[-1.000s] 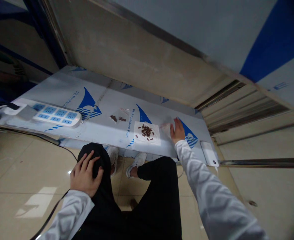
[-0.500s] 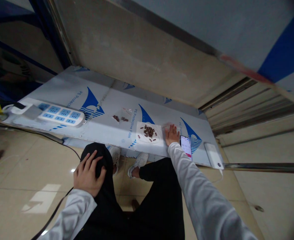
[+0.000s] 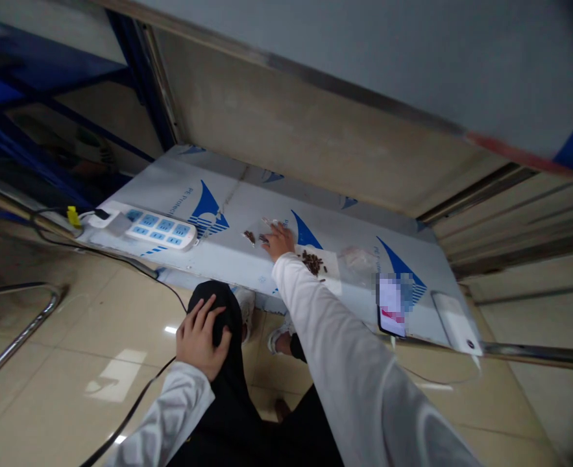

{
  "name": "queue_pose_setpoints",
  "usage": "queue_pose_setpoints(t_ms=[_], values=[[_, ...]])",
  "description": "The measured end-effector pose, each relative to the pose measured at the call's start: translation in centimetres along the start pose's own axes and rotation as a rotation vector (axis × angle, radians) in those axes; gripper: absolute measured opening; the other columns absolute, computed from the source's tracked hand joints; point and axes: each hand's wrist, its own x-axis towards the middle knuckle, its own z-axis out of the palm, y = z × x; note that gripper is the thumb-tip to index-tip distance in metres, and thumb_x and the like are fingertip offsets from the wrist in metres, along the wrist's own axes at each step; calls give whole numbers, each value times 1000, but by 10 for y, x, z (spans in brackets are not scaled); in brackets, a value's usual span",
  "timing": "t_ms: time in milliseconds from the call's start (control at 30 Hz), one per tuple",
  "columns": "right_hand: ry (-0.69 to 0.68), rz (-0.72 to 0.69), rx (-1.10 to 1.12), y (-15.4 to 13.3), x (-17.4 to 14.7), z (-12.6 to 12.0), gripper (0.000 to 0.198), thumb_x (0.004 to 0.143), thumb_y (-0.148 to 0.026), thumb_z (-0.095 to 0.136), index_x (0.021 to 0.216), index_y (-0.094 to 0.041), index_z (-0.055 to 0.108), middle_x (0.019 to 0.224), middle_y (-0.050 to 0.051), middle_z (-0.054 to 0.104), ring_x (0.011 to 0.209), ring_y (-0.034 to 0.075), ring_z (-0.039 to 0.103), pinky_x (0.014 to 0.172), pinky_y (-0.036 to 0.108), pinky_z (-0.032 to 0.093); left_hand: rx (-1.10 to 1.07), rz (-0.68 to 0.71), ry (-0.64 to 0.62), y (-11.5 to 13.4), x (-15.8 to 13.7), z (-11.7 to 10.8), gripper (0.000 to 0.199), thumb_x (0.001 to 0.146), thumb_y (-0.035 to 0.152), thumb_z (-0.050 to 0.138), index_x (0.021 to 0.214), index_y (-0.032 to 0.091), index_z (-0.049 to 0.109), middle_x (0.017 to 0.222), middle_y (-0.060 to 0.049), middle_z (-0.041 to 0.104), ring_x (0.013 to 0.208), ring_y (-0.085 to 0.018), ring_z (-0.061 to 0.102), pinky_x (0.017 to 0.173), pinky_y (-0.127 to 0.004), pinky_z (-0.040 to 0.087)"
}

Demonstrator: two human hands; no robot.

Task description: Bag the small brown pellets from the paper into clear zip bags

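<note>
My right hand (image 3: pixel 279 241) reaches over the metal shelf with its fingers stretched out. It is above small clear plastic bags of brown capsules and partly covers one. Another small bag of brown capsules (image 3: pixel 250 237) lies just left of the fingertips, and a clear bag (image 3: pixel 269 221) lies behind them. Loose brown capsules (image 3: pixel 312 262) are heaped on a white paper sheet (image 3: pixel 333 272), partly hidden by my right sleeve. A crumpled clear plastic bag (image 3: pixel 357 258) sits right of the sheet. My left hand (image 3: pixel 202 338) rests on my knee, fingers spread, holding nothing.
A white power strip (image 3: pixel 162 227) with blue sockets lies on the left of the film-covered shelf (image 3: pixel 228 259). A phone (image 3: pixel 392 311) and a white device (image 3: pixel 456 323) with a cable are at the right. An upper panel (image 3: pixel 344 52) overhangs the shelf.
My right hand has moved left from the clear bag beside the paper sheet to the small capsule bags. My left hand stays on my knee. The view has shifted left.
</note>
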Motion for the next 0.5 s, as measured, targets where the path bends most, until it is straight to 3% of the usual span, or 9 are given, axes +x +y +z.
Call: queue_pose_setpoints(t_ms=[200, 333, 500], values=[[61, 22, 43, -6, -3, 12, 24, 89, -20, 51, 91, -22, 74, 123, 6, 65, 127, 24, 41, 107, 43, 23, -5, -19, -4, 3, 1, -3, 33, 79, 26, 53, 110, 24, 63, 138, -4, 53, 129, -29, 42, 97, -44, 35], [105, 53, 71, -7, -11, 1, 24, 90, -28, 51, 93, -22, 74, 125, 4, 64, 123, 24, 44, 103, 40, 27, -9, -23, 8, 4, 2, -4, 32, 78, 26, 53, 108, 24, 63, 137, -5, 54, 129, -29, 43, 97, -44, 34], [117, 101, 97, -6, -12, -18, 27, 91, -23, 46, 100, -20, 70, 117, 6, 67, 113, 20, 50, 98, 33, 33, -6, -16, 23, 4, 2, -4, 30, 79, 26, 53, 107, 24, 63, 136, -4, 55, 128, -28, 43, 97, -44, 35]])
